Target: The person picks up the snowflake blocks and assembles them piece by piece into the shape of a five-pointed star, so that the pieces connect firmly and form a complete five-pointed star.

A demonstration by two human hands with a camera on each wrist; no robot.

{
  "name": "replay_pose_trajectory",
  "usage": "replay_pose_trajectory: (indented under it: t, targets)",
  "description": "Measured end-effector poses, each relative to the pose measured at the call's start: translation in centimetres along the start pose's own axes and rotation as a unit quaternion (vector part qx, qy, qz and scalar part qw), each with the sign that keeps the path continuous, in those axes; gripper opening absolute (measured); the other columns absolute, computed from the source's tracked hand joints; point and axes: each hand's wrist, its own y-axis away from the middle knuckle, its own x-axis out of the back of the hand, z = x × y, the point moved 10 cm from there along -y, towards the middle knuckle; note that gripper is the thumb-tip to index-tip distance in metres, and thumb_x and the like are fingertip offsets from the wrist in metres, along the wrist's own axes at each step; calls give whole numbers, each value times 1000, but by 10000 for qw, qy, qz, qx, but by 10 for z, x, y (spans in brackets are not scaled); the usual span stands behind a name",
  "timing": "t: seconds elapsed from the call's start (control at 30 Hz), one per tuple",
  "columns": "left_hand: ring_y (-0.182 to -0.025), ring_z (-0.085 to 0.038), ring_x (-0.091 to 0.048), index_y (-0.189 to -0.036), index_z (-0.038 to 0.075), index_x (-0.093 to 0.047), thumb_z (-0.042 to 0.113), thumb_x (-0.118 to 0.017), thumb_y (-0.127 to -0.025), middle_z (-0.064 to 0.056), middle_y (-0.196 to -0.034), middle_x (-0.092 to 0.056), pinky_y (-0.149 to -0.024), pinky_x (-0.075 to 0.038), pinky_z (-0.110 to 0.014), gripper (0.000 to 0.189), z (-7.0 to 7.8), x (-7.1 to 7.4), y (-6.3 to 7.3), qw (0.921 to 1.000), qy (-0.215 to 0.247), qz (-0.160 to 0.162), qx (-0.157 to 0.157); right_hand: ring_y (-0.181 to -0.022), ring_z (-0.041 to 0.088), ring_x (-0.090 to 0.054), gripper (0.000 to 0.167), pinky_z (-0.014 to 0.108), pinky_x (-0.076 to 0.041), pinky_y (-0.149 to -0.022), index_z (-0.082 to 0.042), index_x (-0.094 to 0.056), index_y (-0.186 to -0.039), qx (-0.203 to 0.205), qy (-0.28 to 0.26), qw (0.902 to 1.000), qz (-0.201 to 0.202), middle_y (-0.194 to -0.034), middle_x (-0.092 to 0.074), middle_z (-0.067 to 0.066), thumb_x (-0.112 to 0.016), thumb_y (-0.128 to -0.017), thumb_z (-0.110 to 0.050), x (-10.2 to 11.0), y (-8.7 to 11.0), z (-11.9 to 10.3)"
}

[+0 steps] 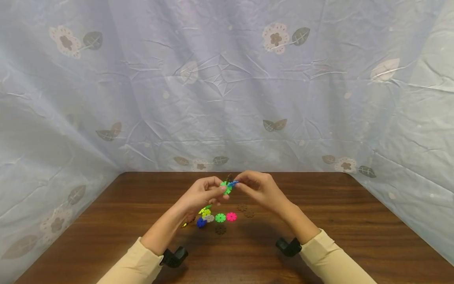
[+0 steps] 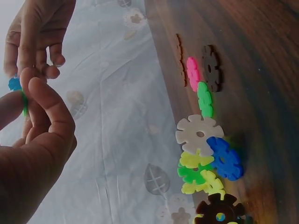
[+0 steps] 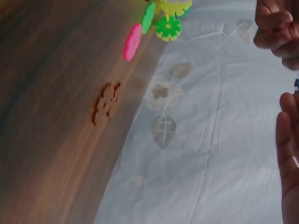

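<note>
Above the table, my left hand (image 1: 203, 194) pinches a green notched plastic disc (image 1: 228, 190) between thumb and fingers. Opposite it, my right hand (image 1: 264, 192) pinches a blue notched disc (image 1: 233, 183) by its outer side. The blue piece touches the green one at its edge; whether their slots are joined cannot be made out. A dark piece (image 1: 229, 177) stands just above the green disc, partly hidden. In the left wrist view, fingers largely cover the blue disc (image 2: 15, 84) and the green disc (image 2: 24, 103), seen edge-on.
Loose discs lie on the brown table (image 1: 319, 213) below the hands: pink (image 1: 231, 216), green (image 1: 220, 217), white (image 1: 209, 218), blue (image 1: 201, 223), dark brown (image 1: 220, 229) and brown (image 1: 249, 213). Yellow and green pieces (image 2: 196, 172) cluster at the left. A patterned curtain (image 1: 227, 98) hangs behind.
</note>
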Motion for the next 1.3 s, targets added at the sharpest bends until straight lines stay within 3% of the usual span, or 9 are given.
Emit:
replay_pose_trajectory:
  t: [0.1,0.2,0.33,0.43,0.6,0.77,0.9,1.13,1.3]
  targets:
    - [-89,-11,-70,-109,4,-61,20,-61,-107,3,-90,-76,-77,-57,-27,16,-1,3,-1,9999,-93,114,23,-89,26,-75,9,29,-62,-78,-8,-73,-108,-478,92,9985,-252,-98,-78,6,-71,-99,-8,0,1,14]
    - [-90,-12,-70,-110,3,-61,21,-62,-107,-2,-93,-77,-79,-57,-29,19,-3,6,-2,9997,-176,184,15,-90,22,-74,8,26,-60,-79,-10,-72,-106,-1214,401,9890,-740,-98,-78,6,-72,-100,-16,-5,8,37]
    - [-92,-12,-71,-111,3,-61,21,-62,-107,-4,-96,-78,-78,-57,-29,18,-4,7,-2,9996,-217,197,32,-87,12,-69,17,25,-57,-77,-7,-71,-106,-2016,807,9612,-1700,-97,-77,5,-73,-99,-22,-21,25,69]
    - [-94,-13,-71,-110,3,-62,21,-62,-107,-5,-97,-78,-79,-57,-29,18,-4,7,-2,9995,-225,212,37,-88,12,-67,24,27,-57,-76,-2,-69,-108,-2441,586,9419,-2232,-99,-75,7,-74,-98,-23,-30,37,84]
    - [-96,-13,-71,-110,4,-62,23,-62,-107,-5,-99,-77,-80,-57,-30,19,-3,7,-3,9995,-233,211,71,-85,17,-66,27,29,-57,-69,2,-66,-112,-2957,157,9228,-2464,-99,-73,10,-76,-96,-18,-33,49,97]
    - [-96,-14,-70,-109,5,-62,22,-62,-107,-4,-98,-77,-79,-56,-30,17,-3,4,-4,9995,-226,179,115,-84,16,-63,27,33,-57,-66,-1,-65,-112,-3479,244,9059,-2401,-105,-73,10,-78,-94,-16,-30,59,106]
    - [-97,-14,-70,-109,5,-63,23,-62,-107,-3,-98,-77,-78,-56,-29,18,-4,3,-5,9994,-273,140,160,-78,17,-61,25,32,-55,-63,-3,-65,-110,-3586,439,9022,-2355,-108,-72,11,-79,-93,-14,-31,63,109]
    - [-97,-16,-69,-109,4,-62,23,-62,-106,-1,-96,-76,-79,-56,-29,19,-8,3,-1,9993,-291,114,184,-92,19,-61,22,39,-55,-81,-6,-68,-103,-3347,1000,9024,-2524,-104,-67,8,-83,-90,-15,-42,60,105]
    - [-98,-15,-70,-108,5,-63,24,-63,-106,1,-96,-76,-79,-56,-29,19,-7,1,-1,9995,-281,55,148,-89,19,-58,21,38,-54,-79,-6,-68,-100,-3283,1208,9005,-2582,-99,-65,8,-84,-87,-11,-45,60,103]
